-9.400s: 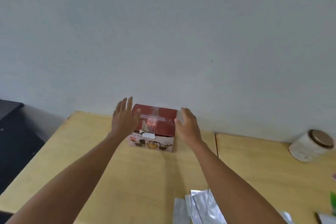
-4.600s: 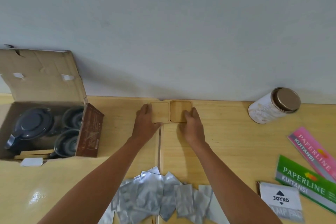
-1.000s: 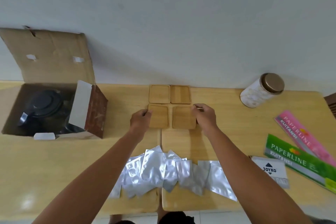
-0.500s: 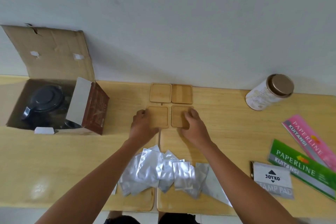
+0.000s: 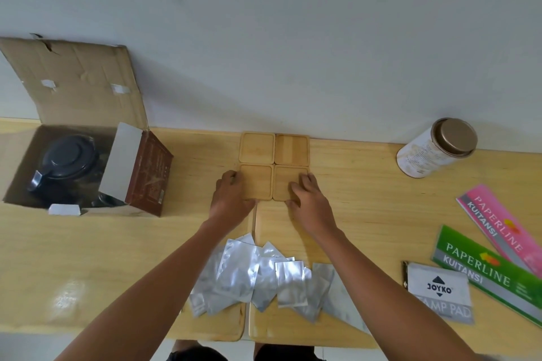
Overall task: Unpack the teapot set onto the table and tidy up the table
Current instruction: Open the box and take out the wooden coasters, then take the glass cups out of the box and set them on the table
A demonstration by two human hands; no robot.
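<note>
Head view showed my left hand [image 5: 231,199] and right hand [image 5: 308,199], fingers flat, had nudged the near coasters [image 5: 258,182] against the far pair [image 5: 274,147]; teapot [image 5: 69,161] remained boxed.

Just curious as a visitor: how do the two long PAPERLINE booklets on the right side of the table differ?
The pink PAPERLINE booklet lies farther from the person; the green PAPERLINE booklet lies nearer, beside the grey JOYKO stamp pad. The pink one looks narrower, the green one broader. Both lie flat on the wooden table, slanted alike, and both read KUITANSI.
</note>
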